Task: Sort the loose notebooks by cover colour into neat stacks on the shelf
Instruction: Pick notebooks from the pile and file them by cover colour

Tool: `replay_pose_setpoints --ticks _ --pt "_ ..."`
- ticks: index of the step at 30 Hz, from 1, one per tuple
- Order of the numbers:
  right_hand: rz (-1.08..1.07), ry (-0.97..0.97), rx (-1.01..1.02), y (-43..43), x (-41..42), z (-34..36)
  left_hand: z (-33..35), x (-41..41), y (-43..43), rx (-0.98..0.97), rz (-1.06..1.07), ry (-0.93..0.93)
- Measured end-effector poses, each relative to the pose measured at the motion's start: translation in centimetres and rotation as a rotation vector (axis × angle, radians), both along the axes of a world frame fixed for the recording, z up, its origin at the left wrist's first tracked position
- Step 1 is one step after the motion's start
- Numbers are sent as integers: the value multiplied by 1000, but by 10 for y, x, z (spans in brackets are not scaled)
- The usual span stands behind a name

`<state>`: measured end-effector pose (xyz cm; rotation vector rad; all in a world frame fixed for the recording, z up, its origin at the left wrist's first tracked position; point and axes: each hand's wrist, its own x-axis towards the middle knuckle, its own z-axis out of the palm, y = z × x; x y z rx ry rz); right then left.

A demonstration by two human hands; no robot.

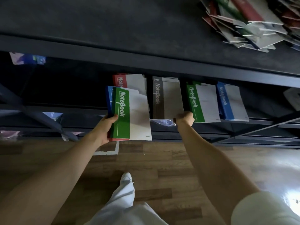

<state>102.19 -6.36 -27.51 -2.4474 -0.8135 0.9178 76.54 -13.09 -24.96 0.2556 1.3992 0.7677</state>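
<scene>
My left hand [106, 127] grips a small bundle of notebooks; a green-covered notebook [129, 114] lies on top, with a blue edge and a red edge showing beneath it. On the lower shelf [253, 121] four stacks stand side by side: a red stack [129, 81], a grey stack [167, 98], a green stack [203, 103] and a blue stack [232, 101]. My right hand [185, 118] grips the front right corner of the grey stack, fingers curled at its edge.
A loose heap of mixed notebooks [253, 25] lies on the dark top shelf [113, 26] at the far right. Diagonal metal braces [37, 114] cross the rack's left side. Below is wooden floor [162, 168] and my white-trousered leg [126, 192].
</scene>
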Motion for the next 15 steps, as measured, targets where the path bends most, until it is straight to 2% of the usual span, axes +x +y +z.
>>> replay_pose_setpoints --ticks 9,11,14,15 --pt "-207 128 66 0 -4 -5 3 12 8 29 -73 -3" --pt "-113 233 -11 -6 -9 6 5 18 13 27 -59 -7" --pt "167 609 -215 -18 -16 31 7 31 19 33 -51 -18" --pt "263 639 -258 -20 -18 35 7 35 21 37 -55 -17"
